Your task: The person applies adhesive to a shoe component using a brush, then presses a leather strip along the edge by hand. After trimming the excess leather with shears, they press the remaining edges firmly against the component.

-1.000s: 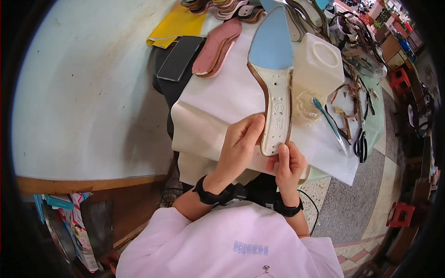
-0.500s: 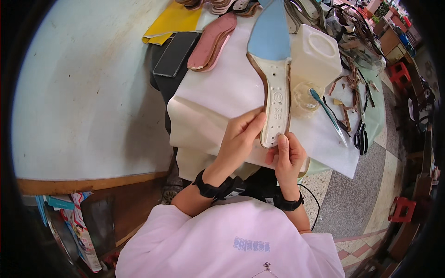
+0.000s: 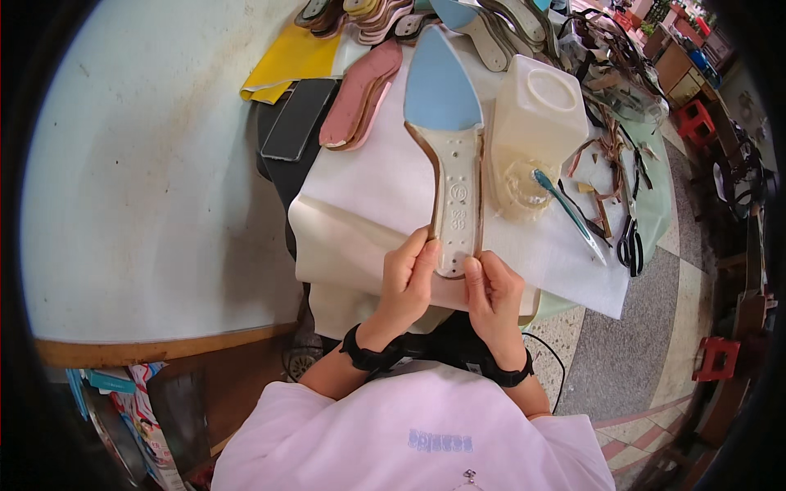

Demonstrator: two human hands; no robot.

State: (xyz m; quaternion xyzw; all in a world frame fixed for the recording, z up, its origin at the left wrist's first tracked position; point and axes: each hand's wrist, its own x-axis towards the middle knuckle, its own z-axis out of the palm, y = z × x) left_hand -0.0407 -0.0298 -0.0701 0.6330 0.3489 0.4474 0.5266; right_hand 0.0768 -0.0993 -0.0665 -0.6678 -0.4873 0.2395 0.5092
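Observation:
Between my hands I hold a shoe insole (image 3: 459, 176), its blue pointed toe part away from me and its off-white heel part with small holes close to me. My left hand (image 3: 407, 278) is closed on the left edge of the heel part, thumb on top. My right hand (image 3: 494, 288) pinches the right side of the heel end between thumb and fingers. The insole is held over the white sheet on the table. A brown edge runs along its off-white part. Its underside is hidden.
Right of the insole stand a translucent plastic container (image 3: 540, 102) and a glue tub (image 3: 521, 192) with a teal-handled brush (image 3: 573, 214). Scissors (image 3: 630, 245) and scraps lie farther right. A pink insole stack (image 3: 357, 102), phone (image 3: 300, 120) and yellow cloth (image 3: 295, 59) lie left.
Both hands have brought the insole left and slightly nearer to me, and its whole pointed toe now shows. The view has shifted a little. My grip on the heel part continues.

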